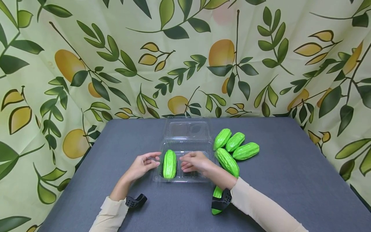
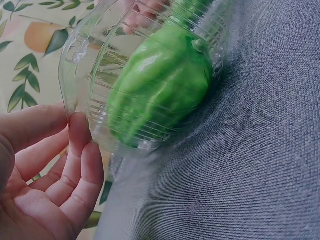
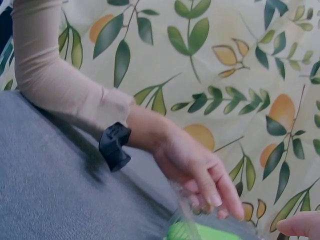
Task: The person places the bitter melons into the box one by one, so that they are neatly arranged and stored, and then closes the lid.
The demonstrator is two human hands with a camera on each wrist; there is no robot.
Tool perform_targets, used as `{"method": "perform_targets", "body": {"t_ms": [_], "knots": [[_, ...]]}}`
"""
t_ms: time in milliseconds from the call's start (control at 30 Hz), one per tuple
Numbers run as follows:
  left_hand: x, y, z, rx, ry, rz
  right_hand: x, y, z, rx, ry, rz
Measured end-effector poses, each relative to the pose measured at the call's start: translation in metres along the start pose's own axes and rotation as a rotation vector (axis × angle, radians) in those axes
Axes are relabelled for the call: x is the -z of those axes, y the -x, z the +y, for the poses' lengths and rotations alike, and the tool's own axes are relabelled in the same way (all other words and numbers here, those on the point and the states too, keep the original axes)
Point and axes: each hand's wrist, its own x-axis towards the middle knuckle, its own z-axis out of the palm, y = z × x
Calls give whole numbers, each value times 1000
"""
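A green bitter gourd (image 1: 169, 164) lies lengthwise in the left part of a clear plastic clamshell box (image 1: 185, 179), whose lid (image 1: 188, 130) is folded back behind it. At the box's left edge is my left hand (image 1: 144, 166), fingers loosely bent. In the left wrist view, that hand (image 2: 55, 175) has its fingertips against the clear rim (image 2: 75, 95). Over the box, right of the gourd, hovers my right hand (image 1: 197, 161) with relaxed fingers and nothing in them. Only one fingertip (image 3: 300, 222) of it shows in the right wrist view.
Right of the box lie several more bitter gourds (image 1: 246, 151). Another gourd (image 1: 216, 211) is partly hidden under my right wrist and its black band (image 1: 222, 199). A fruit-patterned cloth (image 1: 185, 64) hangs behind the grey table (image 1: 290, 180).
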Motion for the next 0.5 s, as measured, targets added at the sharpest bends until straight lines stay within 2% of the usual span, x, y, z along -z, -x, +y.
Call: {"method": "perform_targets", "body": {"t_ms": [500], "knots": [[1, -1, -1, 5, -7, 1, 19, 33, -7, 81, -20, -114]]}}
